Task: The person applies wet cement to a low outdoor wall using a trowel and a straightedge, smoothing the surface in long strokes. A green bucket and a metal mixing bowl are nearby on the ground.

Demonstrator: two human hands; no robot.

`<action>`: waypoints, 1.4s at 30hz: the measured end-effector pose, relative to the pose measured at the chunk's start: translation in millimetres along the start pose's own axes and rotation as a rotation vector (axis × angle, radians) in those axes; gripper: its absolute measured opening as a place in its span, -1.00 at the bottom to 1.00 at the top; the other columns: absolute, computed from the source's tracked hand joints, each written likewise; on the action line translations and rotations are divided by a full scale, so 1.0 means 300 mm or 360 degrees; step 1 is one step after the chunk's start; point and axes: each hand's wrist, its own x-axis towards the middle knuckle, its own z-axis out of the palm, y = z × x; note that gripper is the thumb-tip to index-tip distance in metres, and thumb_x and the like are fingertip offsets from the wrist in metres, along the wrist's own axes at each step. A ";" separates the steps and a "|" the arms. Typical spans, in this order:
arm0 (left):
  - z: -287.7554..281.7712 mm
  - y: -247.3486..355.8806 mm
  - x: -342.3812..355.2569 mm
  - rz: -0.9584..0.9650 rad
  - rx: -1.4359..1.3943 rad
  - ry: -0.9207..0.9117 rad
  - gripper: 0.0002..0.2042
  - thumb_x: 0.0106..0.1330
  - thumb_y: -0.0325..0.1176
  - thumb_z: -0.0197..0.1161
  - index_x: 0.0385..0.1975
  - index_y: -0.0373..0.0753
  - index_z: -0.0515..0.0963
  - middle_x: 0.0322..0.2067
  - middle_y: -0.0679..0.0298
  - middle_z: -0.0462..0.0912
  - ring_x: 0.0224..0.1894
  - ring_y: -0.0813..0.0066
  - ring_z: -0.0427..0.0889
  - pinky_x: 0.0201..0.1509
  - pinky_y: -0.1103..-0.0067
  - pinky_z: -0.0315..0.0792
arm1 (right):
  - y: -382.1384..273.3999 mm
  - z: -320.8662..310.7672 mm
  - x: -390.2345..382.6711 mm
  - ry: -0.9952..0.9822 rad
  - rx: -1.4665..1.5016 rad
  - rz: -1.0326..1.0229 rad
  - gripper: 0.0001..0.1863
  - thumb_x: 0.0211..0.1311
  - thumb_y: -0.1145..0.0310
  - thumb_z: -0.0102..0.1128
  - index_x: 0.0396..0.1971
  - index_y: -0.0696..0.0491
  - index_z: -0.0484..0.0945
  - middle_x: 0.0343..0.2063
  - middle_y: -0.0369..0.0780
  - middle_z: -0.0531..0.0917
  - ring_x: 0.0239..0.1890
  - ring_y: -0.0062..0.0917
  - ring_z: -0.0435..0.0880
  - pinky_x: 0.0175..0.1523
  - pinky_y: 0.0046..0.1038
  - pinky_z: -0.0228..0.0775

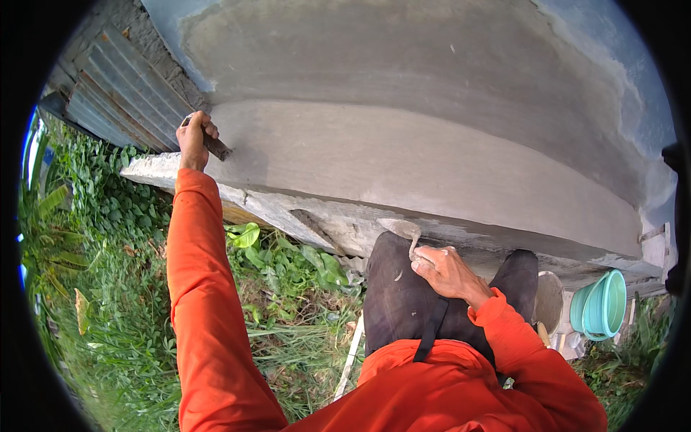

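**Ledge top mostly smooth, front face looks unfinished**

From my end: the grey cement ledge point(403, 158) runs along the foot of the wall point(403, 65), just beyond the knees. I'd call the top nearly done: broad, even, no big gouges that I can see. Left, by my read: the left end, plus the front face point(345, 219), which is patchy, pale in places, darker just under the lip.

Ledge look: light grey, matte, slightly streaked; damp-dark wall above it.

Left hand point(193, 137): fingers closed round a dark flat float point(218, 149) at the ledge's left end. Full contact: can't tell. Right hand point(450, 272): fingers curled shut round the handle of a trowel point(403, 229), its smeared blade near the front face. Whether the blade touches, can't tell. Teal bucket point(599, 305) at far right.
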 end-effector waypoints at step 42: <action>-0.011 -0.008 0.004 -0.0007 0.0030 -0.0002 -0.82 0.43 -0.41 0.26 -0.43 -0.31 0.52 -0.54 0.29 0.44 -0.56 0.41 0.46 -0.46 0.40 0.43 | -0.002 -0.062 -0.004 0.0041 -0.0060 -0.0108 -0.70 0.42 0.25 0.23 -0.14 0.22 0.64 -0.45 0.18 0.65 -0.32 0.20 0.65 -0.21 -0.02 0.47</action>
